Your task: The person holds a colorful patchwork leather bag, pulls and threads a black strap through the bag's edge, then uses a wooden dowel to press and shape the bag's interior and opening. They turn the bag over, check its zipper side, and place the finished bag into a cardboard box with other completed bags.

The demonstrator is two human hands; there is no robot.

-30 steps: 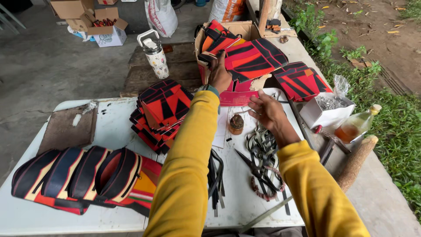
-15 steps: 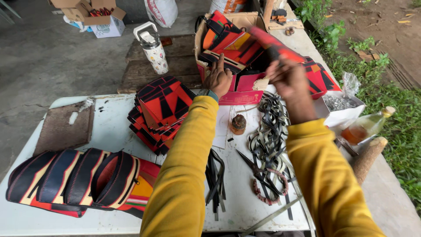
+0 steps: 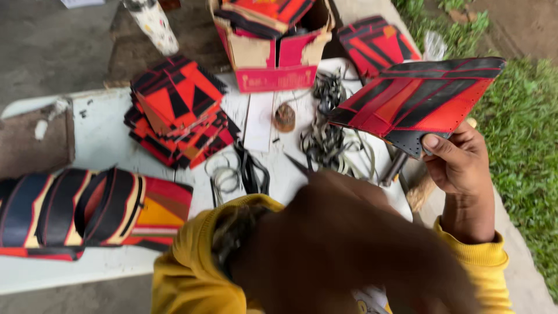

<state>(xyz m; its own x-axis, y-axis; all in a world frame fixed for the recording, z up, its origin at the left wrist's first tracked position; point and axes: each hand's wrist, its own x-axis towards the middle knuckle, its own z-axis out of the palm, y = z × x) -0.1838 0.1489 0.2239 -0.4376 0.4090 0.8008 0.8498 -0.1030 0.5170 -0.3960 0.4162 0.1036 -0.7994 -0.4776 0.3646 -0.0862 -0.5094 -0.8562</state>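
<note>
Up close, our left hand [image 3: 354,244] is a dark blur filling the lower frame, so we cannot tell whether its fingers are spread or curled. Our right hand [image 3: 459,163] pinches a flat red-and-black striped panel [image 3: 418,102] by its lower edge, raised above the white table [image 3: 99,145] near the grass [image 3: 523,128]. A stack of similar pieces [image 3: 177,110], coiled black strips [image 3: 325,139] and a torn cardboard box [image 3: 273,52] lie beyond.

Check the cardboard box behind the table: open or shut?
Open: the cardboard box has its flaps spread, with red-and-black panels showing inside.
</note>
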